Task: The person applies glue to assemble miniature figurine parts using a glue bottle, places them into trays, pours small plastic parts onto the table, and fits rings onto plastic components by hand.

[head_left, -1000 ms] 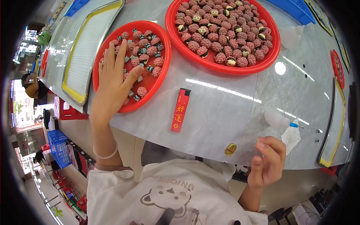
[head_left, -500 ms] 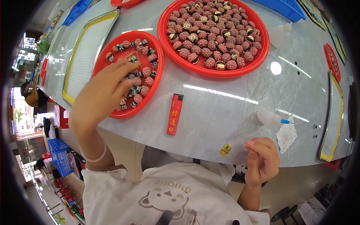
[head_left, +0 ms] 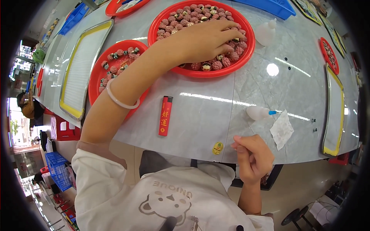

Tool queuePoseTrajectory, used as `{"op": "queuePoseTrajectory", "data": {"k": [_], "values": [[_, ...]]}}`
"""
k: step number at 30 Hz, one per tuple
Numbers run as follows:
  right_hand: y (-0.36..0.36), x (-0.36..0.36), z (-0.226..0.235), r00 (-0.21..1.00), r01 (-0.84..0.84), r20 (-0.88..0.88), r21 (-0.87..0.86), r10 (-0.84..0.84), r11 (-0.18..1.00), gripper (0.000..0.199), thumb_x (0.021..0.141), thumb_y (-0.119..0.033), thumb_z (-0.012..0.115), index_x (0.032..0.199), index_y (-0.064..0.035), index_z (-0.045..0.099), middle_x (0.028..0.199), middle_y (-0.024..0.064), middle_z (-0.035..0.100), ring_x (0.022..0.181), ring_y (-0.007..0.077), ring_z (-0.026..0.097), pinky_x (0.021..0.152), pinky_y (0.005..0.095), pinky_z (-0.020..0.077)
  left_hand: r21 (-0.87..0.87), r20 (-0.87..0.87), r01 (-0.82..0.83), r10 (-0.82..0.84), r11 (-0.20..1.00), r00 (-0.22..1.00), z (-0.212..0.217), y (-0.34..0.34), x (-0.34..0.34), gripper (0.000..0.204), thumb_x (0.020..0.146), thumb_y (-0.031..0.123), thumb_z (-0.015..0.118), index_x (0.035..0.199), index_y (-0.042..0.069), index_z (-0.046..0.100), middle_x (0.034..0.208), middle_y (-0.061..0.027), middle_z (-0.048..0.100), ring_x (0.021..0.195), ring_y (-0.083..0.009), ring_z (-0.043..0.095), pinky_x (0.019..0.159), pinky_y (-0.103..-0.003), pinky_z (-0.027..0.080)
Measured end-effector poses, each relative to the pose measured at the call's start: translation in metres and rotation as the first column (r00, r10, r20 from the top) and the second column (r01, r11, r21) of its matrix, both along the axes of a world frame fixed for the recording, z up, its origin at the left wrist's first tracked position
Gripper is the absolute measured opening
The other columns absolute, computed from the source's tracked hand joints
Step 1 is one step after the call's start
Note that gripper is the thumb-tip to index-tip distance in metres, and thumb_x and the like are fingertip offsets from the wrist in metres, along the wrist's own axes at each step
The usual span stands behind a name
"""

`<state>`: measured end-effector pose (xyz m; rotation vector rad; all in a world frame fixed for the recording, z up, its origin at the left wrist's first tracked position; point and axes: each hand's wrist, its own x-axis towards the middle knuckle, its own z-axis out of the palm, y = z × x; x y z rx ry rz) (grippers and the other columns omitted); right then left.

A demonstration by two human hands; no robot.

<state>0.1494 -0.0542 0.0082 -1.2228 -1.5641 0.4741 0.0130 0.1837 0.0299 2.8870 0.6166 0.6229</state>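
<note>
**Left Hand Shifted from Small Tray to Large Tray**

We note one main change: half a second ago the left hand [head_left: 210,42] is over the small red tray [head_left: 91,86]; now it is over the large red tray [head_left: 219,73]. In effect, contact work moves to the pink ridged pieces [head_left: 226,62] in the large tray, and no hand works the small one.

Left hand: palm down, fingers wide apart and bent toward the pieces. Its underside is hidden, so we cannot tell whether it grasps one. The left forearm [head_left: 150,61] crosses above the small tray and hides part of its contents.

Right hand [head_left: 255,158]: curled narrow near the bench [head_left: 192,134] edge. We see nothing held and cannot tell whether thumb and fingertip meet.

We find the red lighter [head_left: 164,117] and white squeeze bottle [head_left: 256,113] still lying on the bench, untouched.
</note>
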Motion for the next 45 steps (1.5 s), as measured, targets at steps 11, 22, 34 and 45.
{"op": "queuePoseTrajectory", "data": {"k": [11, 22, 34, 45], "values": [[-0.001, 0.005, -0.004, 0.999, 0.024, 0.044, 0.098, -0.029, 0.995, 0.022, 0.065, 0.009, 0.055, 0.084, 0.0005, 0.062, 0.055, 0.0062, 0.056, 0.046, 0.0120, 0.046, 0.042, 0.0213, 0.0309, -0.173, -0.029, 0.011, -0.016, 0.985, 0.999, 0.007, 0.023, 0.019, 0.014, 0.078, 0.009, 0.055, 0.090, 0.004, 0.052, 0.098, -0.0090, 0.051, 0.093, -0.0250, 0.049, 0.081, -0.034, 0.040], [-0.004, 0.022, -0.001, 0.968, 0.233, -0.114, 0.057, -0.225, 0.971, 0.021, 0.069, 0.008, 0.055, 0.089, 0.0016, 0.059, 0.077, 0.0086, 0.059, 0.064, 0.0138, 0.051, 0.055, 0.0225, 0.0385, -0.684, 0.307, 0.119, 0.135, 0.720, 0.942, 0.054, -0.053, -0.023, 0.014, 0.077, 0.005, 0.058, 0.090, 0.001, 0.054, 0.088, -0.0057, 0.052, 0.088, -0.0151, 0.051, 0.075, -0.025, 0.041], [0.026, 0.021, 0.010, 0.965, 0.258, 0.088, -0.186, -0.245, 0.948, 0.032, 0.072, -0.002, 0.060, 0.103, 0.0004, 0.054, 0.098, 0.0104, 0.057, 0.089, 0.0191, 0.054, 0.082, 0.0300, 0.0401, -0.799, 0.601, 0.505, 0.476, 0.327, 0.643, -0.012, -0.184, -0.025, 0.021, 0.071, 0.005, 0.068, 0.087, 0.001, 0.056, 0.091, -0.0155, 0.058, 0.086, -0.0215, 0.056, 0.075, -0.031, 0.045], [0.000, 0.038, 0.022, 0.893, 0.189, -0.357, -0.258, -0.275, 0.948, 0.041, 0.081, -0.026, 0.058, 0.105, 0.0062, 0.051, 0.084, 0.0111, 0.053, 0.058, 0.0140, 0.052, 0.047, 0.0217, 0.0396, -0.821, 0.455, 0.570, 0.626, 0.019, 0.634, -0.021, -0.187, -0.015, 0.031, 0.085, 0.027, 0.052, 0.095, -0.003, 0.049, 0.085, -0.0146, 0.059, 0.077, -0.0220, 0.060, 0.063, -0.029, 0.051]]}}
